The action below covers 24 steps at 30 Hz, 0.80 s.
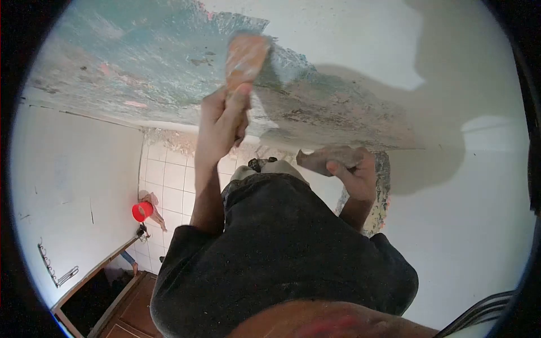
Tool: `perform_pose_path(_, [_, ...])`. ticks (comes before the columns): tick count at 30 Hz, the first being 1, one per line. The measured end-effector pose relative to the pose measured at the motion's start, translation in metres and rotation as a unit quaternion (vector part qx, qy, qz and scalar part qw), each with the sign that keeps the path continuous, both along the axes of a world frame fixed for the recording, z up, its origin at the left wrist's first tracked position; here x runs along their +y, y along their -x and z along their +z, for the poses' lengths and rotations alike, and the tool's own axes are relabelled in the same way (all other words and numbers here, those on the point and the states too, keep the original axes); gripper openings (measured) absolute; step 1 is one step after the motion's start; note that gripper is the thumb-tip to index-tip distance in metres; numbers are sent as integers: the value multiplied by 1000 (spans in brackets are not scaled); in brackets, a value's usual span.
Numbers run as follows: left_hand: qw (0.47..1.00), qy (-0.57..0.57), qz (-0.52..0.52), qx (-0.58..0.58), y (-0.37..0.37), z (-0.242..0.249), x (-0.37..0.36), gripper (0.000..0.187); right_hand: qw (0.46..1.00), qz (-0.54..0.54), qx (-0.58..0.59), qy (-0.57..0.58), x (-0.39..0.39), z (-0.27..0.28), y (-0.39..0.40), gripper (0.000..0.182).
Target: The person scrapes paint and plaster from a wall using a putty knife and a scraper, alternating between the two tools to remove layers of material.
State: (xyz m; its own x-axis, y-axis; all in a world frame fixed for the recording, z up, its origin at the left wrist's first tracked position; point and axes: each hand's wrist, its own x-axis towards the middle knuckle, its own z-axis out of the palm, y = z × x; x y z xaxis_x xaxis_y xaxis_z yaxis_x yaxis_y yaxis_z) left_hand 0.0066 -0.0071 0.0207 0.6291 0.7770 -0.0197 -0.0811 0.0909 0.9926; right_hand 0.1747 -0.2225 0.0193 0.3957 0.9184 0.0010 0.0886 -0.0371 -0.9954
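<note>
My left hand (225, 117) is raised to the wall, its fingers wrapped round a putty knife (246, 56). The broad, orange-brown blade has whitish smears and is blurred by motion; its top edge is at the border of the bare patch and the white coat. Lower and to the right, my right hand (355, 173) grips a flat grey-brown piece (327, 160) with a pointed left end, thumb on its near side. I cannot make out what that piece is. The worn wall patch (169, 62) shows blue-green, pink and grey layers.
Smooth white wall (366, 34) adjoins the patch. Below lies a white tiled floor (174, 174) with rubble (174, 139) along the wall's foot. A red bucket (142, 212) stands at the left. Hooks (48, 265) and a doorway (93, 304) are at lower left, cables (479, 312) at lower right.
</note>
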Motion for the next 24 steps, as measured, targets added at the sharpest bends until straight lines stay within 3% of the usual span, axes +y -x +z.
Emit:
perform_pose_path(3, [1000, 8, 1, -4, 7, -8, -1, 42, 994, -38, -40, 91, 8, 15, 10, 27])
perform_pose_path(7, [999, 2, 32, -14, 2, -7, 1, 40, 999, 14, -17, -34, 3, -1, 6, 22])
perform_pose_path(10, [999, 18, 41, -14, -2, 0, -8, 40, 999, -31, 8, 35, 9, -5, 13, 23])
perform_pose_path(13, [998, 4, 59, -11, 5, -9, -2, 41, 997, 37, -66, -5, 9, 0, 13, 24])
perform_pose_path(16, [996, -32, 84, -14, -7, 7, -8, 41, 998, 53, -38, 17, 13, -1, 13, 23])
perform_pose_path(19, [998, -22, 59, -24, 3, 2, -2, 41, 986, 42, -120, 111, 8, 3, 13, 22])
perform_pose_path(22, [999, -5, 50, -20, 0, -2, 3, 41, 997, 31, -50, -47, 6, 3, 13, 27])
perform_pose_path(24, [999, 2, 48, -23, -5, 3, -6, 40, 1000, 1, -5, -3, 6, 5, 16, 26])
